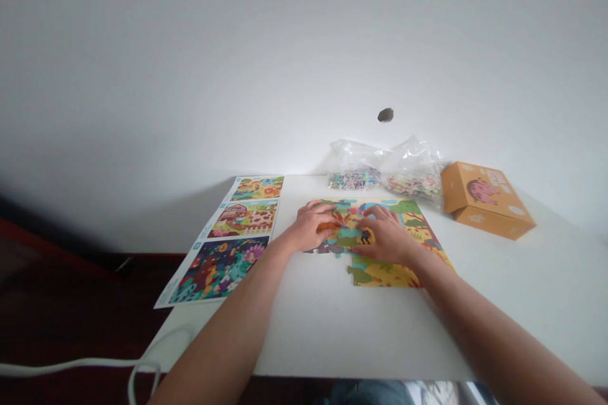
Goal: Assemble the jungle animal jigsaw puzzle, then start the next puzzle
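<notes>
A partly joined jigsaw puzzle [384, 274] with bright animal pictures lies on the white table. My left hand [308, 229] rests on its left side, fingers stretched to the right and apart from the thumb. An orange-brown patterned part of the puzzle [327, 226] shows between those fingers and thumb. On the middle of the puzzle lies my right hand [386, 237], its fingers spread and pointing left, around a small dark figure printed there. Both hands cover parts of the picture. The puzzle's lower left edge is uneven, with knobs showing.
Left of the puzzle lies a printed sheet [202, 245] with three pictures. Clear plastic bags of puzzle pieces [354, 178] stand against the wall, beside an orange box [491, 199]. A white cable [85, 363] hangs near the table's front left corner.
</notes>
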The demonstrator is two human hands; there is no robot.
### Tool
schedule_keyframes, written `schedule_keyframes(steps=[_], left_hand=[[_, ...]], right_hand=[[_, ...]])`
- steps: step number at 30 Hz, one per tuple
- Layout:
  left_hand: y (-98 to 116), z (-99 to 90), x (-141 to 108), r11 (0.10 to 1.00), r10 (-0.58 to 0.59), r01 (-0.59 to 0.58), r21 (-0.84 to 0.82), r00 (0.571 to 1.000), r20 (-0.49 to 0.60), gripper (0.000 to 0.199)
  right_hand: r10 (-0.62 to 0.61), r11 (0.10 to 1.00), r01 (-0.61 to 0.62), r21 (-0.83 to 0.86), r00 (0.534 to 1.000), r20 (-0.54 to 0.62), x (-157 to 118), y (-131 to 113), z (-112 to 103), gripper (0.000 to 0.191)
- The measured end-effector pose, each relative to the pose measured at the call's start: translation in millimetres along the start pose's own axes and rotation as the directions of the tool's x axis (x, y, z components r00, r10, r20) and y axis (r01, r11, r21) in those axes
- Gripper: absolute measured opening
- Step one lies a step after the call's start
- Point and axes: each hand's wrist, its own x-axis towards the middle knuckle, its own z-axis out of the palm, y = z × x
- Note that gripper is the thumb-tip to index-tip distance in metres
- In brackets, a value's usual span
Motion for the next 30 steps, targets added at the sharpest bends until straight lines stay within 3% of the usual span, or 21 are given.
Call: schedule_keyframes(steps=[15, 25, 30], left_hand=[[-2.1, 0.8, -1.5, 0.999, -0.014, 0.017, 0.046, 0.998, -0.068, 0.038], [2.4, -2.9, -2.4, 1.0, -0.014, 0.015, 0.027, 0.999, -0.052, 0.025], [2.8, -6.1, -4.3, 1.0, -0.006, 0.006, 0.008, 1.0, 0.012, 0.044]], right_hand=[[-0.29, 0.945, 0.277, 0.172, 0.955, 0.055, -7.6, -31.0, -11.6, 0.045], [-0.331, 0.929, 0.3, 0.217, 0.935, 0.125, -8.6, -37.3, -22.2, 0.052], [-0.319, 0.936, 0.29, 0.2, 0.939, 0.131, -8.4, -36.5, -21.5, 0.056]])
